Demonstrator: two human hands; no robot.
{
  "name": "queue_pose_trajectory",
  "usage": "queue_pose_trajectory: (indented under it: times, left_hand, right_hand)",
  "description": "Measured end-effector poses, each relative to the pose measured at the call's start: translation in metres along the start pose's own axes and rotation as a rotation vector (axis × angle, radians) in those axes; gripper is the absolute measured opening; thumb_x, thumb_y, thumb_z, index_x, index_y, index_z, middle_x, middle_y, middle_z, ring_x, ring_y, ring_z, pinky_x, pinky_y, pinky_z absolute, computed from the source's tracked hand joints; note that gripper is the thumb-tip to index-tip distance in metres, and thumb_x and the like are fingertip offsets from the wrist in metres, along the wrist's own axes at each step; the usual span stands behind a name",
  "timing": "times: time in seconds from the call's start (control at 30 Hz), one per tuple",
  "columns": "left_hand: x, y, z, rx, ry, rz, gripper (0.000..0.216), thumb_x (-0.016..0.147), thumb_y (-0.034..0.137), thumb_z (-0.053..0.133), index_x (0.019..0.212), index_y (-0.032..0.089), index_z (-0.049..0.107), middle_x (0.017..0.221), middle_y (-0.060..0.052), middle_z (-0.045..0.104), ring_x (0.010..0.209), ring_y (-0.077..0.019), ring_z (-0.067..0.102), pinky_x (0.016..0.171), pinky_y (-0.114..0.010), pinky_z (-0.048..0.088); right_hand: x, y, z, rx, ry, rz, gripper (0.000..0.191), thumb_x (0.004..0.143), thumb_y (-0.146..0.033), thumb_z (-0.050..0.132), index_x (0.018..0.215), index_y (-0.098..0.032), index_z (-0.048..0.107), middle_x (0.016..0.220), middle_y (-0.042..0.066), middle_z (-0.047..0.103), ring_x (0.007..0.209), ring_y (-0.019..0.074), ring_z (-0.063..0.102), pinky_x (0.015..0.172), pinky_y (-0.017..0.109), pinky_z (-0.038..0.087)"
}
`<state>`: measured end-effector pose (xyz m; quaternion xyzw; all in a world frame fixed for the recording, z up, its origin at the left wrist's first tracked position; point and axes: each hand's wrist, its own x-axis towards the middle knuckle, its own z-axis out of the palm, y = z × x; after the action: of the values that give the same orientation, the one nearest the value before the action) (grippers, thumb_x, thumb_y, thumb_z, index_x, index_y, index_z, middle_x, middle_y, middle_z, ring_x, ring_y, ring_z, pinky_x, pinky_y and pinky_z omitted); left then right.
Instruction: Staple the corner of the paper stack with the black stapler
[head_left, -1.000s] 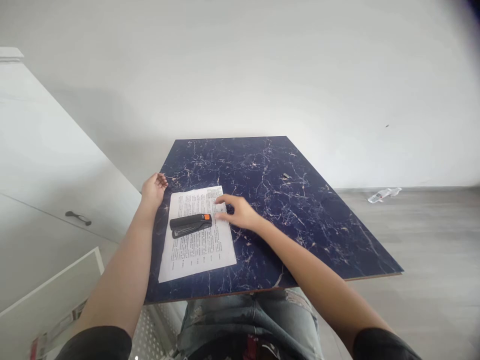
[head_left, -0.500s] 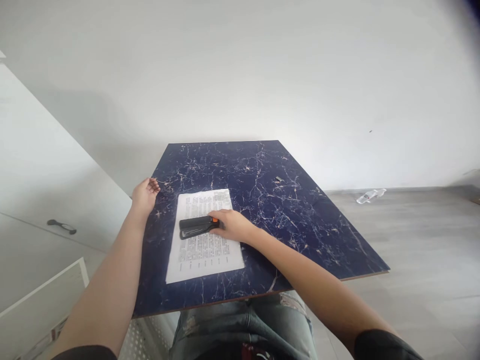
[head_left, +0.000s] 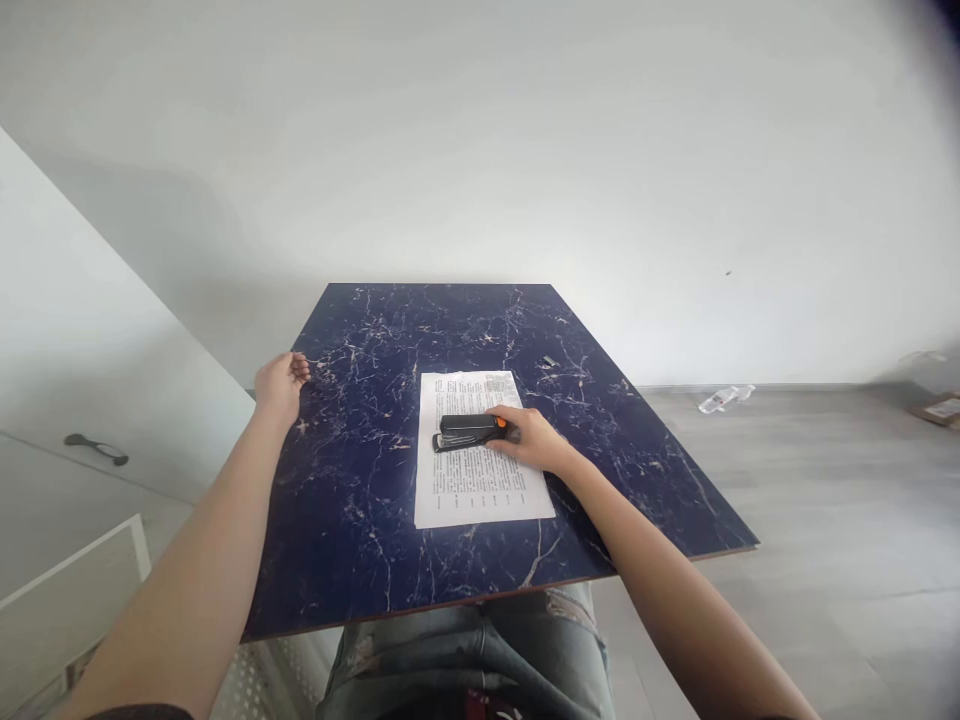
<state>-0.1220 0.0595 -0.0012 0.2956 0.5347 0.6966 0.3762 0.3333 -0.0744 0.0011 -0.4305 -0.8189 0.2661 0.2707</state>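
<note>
My right hand (head_left: 529, 436) is closed around the rear end of a black stapler (head_left: 472, 432) with an orange part near the thumb and fingers. The stapler lies over a printed sheet of paper (head_left: 487, 500), pointing left. A thin second edge at the paper's lower left suggests more than one sheet. At the table's left edge, my left hand (head_left: 281, 388) is held with its fingers curled in, and nothing shows in them. It is apart from the paper.
The blue marbled tabletop (head_left: 352, 540) stands against a pale wall. A small dark object (head_left: 549, 361) lies beyond the paper on the right. Clear plastic packaging (head_left: 726, 399) is on the floor at right, with a cardboard box (head_left: 941, 408) further over. A cabinet handle (head_left: 97, 449) is at left.
My right hand has moved right and slightly away from me with the stapler, and the paper has shifted right along with it. My left hand stays by the table's left edge, its fingers more curled.
</note>
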Motion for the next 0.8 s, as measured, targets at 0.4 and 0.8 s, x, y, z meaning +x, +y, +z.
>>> queue_pose_trajectory:
  times: [0.4, 0.8]
  left_hand:
    - [-0.001, -0.008, 0.003, 0.105, -0.043, 0.108, 0.017, 0.086, 0.022, 0.061, 0.071, 0.016, 0.064, 0.067, -0.003, 0.061, 0.058, -0.0114, 0.052, 0.057, -0.022, 0.041]
    - [-0.045, 0.007, 0.033, -0.116, -0.059, -0.006, 0.028, 0.098, 0.026, 0.05, 0.076, 0.016, 0.064, 0.073, -0.004, 0.065, 0.066, -0.0139, 0.06, 0.062, -0.025, 0.047]
  right_hand:
    - [0.0, 0.005, -0.002, 0.076, 0.021, 0.045, 0.041, 0.086, -0.044, 0.079, 0.119, -0.021, 0.071, 0.098, 0.003, 0.076, 0.082, 0.0188, 0.068, 0.078, 0.031, 0.051]
    - [0.005, 0.0, -0.004, 0.328, 0.21, 0.173, 0.039, 0.104, -0.048, 0.047, 0.106, -0.02, 0.075, 0.109, 0.008, 0.077, 0.075, 0.0165, 0.066, 0.073, 0.032, 0.054]
